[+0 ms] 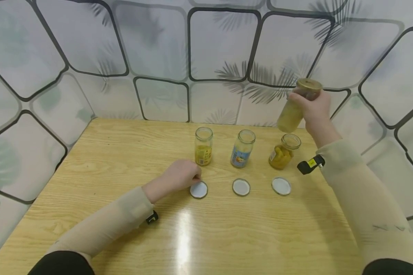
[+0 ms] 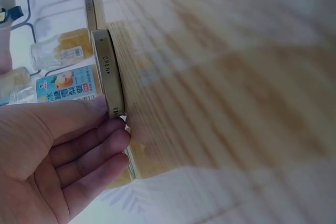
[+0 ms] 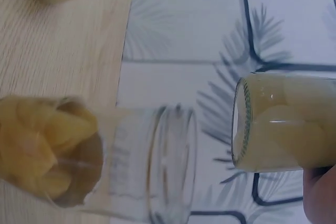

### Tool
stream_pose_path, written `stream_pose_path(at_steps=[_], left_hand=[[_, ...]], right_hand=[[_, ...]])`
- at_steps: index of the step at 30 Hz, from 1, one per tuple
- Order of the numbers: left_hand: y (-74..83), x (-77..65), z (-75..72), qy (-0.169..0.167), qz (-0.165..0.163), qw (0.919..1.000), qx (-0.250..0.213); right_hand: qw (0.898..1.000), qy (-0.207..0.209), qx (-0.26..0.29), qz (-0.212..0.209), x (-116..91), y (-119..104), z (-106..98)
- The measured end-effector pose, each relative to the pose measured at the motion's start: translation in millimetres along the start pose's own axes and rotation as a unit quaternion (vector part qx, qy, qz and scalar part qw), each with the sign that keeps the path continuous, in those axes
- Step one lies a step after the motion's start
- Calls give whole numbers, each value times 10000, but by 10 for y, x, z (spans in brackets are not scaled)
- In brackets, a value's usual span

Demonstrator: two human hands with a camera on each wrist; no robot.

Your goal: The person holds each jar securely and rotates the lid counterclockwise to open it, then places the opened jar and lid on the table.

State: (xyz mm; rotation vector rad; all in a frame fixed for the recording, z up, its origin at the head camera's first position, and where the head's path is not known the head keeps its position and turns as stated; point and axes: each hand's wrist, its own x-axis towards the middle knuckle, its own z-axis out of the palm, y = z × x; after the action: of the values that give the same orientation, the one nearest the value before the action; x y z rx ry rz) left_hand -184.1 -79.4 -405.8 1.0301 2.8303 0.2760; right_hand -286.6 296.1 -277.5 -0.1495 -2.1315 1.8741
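My left hand (image 1: 182,173) pinches the rim of a jar lid (image 1: 199,190), which rests white side up on the wooden table; its gold edge (image 2: 108,74) reads "OPEN" in the left wrist view. Raised at the right, my right hand (image 1: 319,110) grips a tilted glass jar (image 1: 290,117) with a gold lid and pale yellow contents. Below it an open jar (image 1: 281,157) holds yellow fruit pieces. To its left stand another open jar with a blue label (image 1: 240,157) and one with a yellow label (image 1: 203,154).
Two more lids lie white side up, a middle lid (image 1: 241,187) and a right lid (image 1: 281,186), in front of the jars. The wooden table (image 1: 130,152) ends at a patterned wall covering (image 1: 213,103) behind the jars.
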Motion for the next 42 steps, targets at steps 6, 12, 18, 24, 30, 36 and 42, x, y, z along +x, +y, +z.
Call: stream_pose_path(at_steps=[6,12,18,24,30,36,42], left_hand=[[-4,5,9,-17,-10,10000,59],[10,0,1,-104,-78,9999,0],[15,4,-12,-165,-158,9997,-41],[17,0,-37,-157,-147,9998,22],[22,-1,-39,-176,-171,9997,33],[31,-4,-44,-177,-186,9997,20],[38,-7,-52,-158,-196,9997,0]], right_hand=[[9976,-456,276,-436,-197,-89,158],[9894,-1002,554,-897,-372,-136,309],[9772,-1564,508,-1343,-573,-205,468],[9725,-2015,22,-1170,-782,-276,612],[9629,-2410,-7,-1215,-983,-263,771],[9527,-2782,24,-1226,-1145,-178,887],[9463,-3010,108,-1172,-1263,-112,987]])
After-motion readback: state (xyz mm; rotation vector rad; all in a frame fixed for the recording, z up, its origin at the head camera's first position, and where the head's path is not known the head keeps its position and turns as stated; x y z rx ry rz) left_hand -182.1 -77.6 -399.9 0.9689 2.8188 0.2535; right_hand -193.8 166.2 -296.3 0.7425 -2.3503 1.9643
